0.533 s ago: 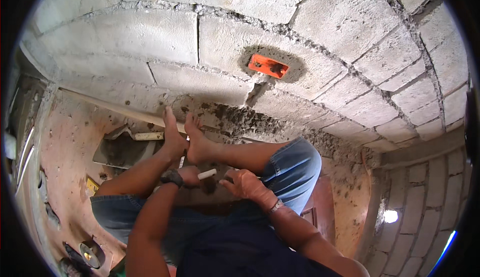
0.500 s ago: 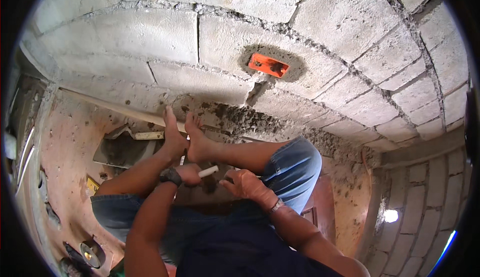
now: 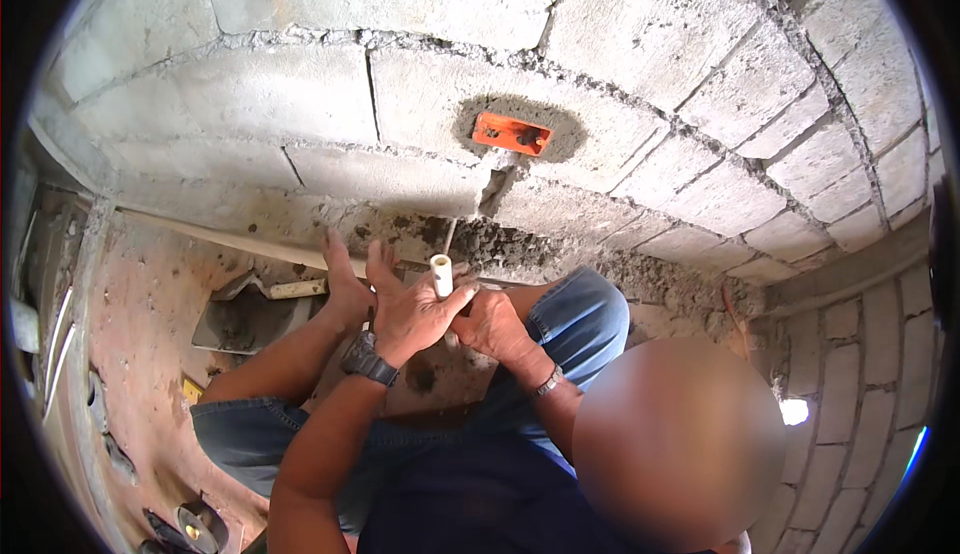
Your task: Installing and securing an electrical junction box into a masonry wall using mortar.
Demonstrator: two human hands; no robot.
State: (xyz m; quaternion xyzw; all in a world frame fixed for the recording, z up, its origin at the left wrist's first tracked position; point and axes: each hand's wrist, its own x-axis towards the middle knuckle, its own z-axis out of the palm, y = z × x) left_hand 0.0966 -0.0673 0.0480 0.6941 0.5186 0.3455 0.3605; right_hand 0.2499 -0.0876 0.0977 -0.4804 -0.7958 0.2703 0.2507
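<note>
I sit on the floor facing a grey block wall, my bare feet (image 3: 350, 279) against its base. My left hand (image 3: 408, 312), with a dark watch on the wrist, grips a short white pipe (image 3: 441, 274) that stands upright, open end up. My right hand (image 3: 492, 326), a bracelet on its wrist, is closed around the pipe's lower part, which the fingers hide. An orange box (image 3: 512, 134) is set in a mortar-filled recess in the wall, above and to the right of the pipe. A rough chase runs down from the box to the wall's foot.
A grey pan of mortar (image 3: 240, 319) lies on the reddish floor to the left, beside a pale wooden strip (image 3: 225, 242) along the wall's base. Round metal parts (image 3: 200, 524) lie at the lower left. Another block wall (image 3: 860, 354) closes the right side.
Both hands have risen toward the wall. The white pipe, which lay nearly level between them, now stands upright and higher.
</note>
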